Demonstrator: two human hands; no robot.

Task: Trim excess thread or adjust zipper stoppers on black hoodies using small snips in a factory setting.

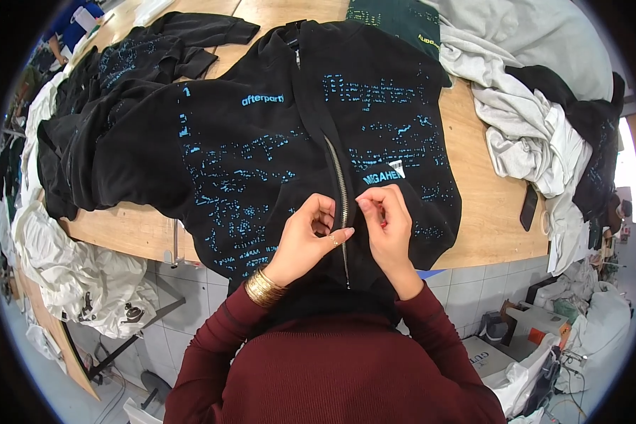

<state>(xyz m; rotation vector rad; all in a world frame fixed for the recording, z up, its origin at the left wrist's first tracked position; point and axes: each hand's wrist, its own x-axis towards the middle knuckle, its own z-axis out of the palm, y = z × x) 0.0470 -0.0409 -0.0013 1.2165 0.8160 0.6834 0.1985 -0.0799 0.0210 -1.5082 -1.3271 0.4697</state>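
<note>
Between left hand [305, 239] and right hand [390, 230], jacket zipper [342, 185], both curled, grip's hold unclear

A busy pale wooden table [491, 219] here: a black zip-up jacket [297, 161] sprawls across its middle, spilling over the near edge! Black garments [180, 58] heap up left, a dark green garment [396, 25] far side, pale grey cloth [505, 131] bunched right, black phone [528, 208] just beside it.

Jacket [290, 177]: blue lettering [263, 100] | tag [400, 172]: barcode [396, 166] | cloth [389, 28]: yellow lettering [429, 39] | box [496, 357]: letters [478, 357]
</note>
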